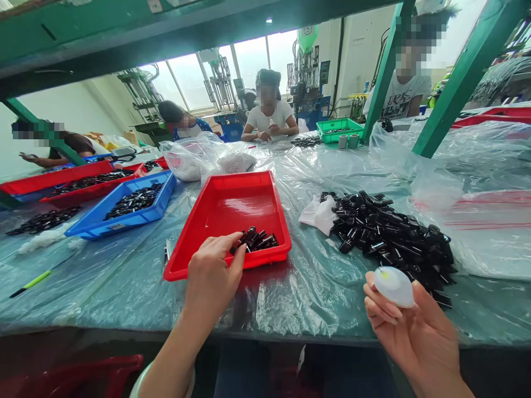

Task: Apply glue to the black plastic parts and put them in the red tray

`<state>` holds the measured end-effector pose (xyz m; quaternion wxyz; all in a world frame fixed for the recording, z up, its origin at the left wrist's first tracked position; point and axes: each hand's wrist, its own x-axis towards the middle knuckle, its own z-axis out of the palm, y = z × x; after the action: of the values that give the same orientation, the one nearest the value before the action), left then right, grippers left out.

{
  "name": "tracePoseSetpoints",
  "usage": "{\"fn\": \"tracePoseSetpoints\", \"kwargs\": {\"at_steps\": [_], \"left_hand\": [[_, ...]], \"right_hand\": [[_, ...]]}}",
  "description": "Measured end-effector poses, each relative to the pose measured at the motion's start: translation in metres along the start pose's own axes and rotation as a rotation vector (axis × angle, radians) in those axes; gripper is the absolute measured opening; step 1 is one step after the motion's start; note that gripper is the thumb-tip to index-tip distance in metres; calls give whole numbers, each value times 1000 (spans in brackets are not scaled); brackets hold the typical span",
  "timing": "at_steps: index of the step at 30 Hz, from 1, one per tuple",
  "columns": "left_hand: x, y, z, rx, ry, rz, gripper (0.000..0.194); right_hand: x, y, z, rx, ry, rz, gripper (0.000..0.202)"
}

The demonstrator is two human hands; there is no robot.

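Observation:
My left hand reaches over the near rim of a red tray, its fingertips pinched on a small black part at the edge of a cluster of black parts in the tray's near right corner. My right hand is raised at the table's front edge, holding a small white squeeze bottle with a yellow mark between thumb and fingers. A big heap of black parts lies on the plastic-covered table just beyond my right hand, next to a white cloth.
A blue tray and red trays with black parts sit at left; a green-tipped pen lies near the left front. Plastic bags and a green tray stand farther back. Several other people sit across the table. Green shelf posts rise at right.

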<state>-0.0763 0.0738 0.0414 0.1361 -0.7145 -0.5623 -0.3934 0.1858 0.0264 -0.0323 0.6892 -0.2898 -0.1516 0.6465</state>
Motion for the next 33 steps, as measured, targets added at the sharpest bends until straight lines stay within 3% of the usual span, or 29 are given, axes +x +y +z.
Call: {"fn": "tracePoseSetpoints", "kwargs": {"at_steps": [2, 5, 11, 15, 18, 21, 23, 26, 29, 33], "left_hand": [[3, 8, 7, -31, 1, 43, 13], [-1, 38, 20, -125, -21, 148, 15], [5, 100, 61, -230, -479, 339, 16], [22, 118, 102, -173, -712, 293, 13], [31, 121, 129, -143, -819, 208, 19], [36, 119, 144, -157, -897, 130, 24], [38, 116, 145, -189, -943, 85, 25], [35, 108, 130, -257, -972, 22, 20], [20, 99, 102, -355, -927, -44, 11], [-18, 89, 60, -495, -803, -194, 15]], "right_hand": [[1, 1, -5, 9, -44, 9, 34], [3, 2, -13, 18, -117, 31, 32], [3, 1, -17, 62, -195, 19, 30], [3, 1, -13, 91, -208, -5, 28], [2, 2, -10, 113, -209, -20, 26], [1, 3, -9, 140, -187, -44, 26], [1, 4, -10, 149, -168, -45, 26], [0, 6, -10, 130, -159, -15, 26], [0, 6, -10, 91, -137, -27, 28], [-5, 0, -6, -10, -78, -26, 35]]}}
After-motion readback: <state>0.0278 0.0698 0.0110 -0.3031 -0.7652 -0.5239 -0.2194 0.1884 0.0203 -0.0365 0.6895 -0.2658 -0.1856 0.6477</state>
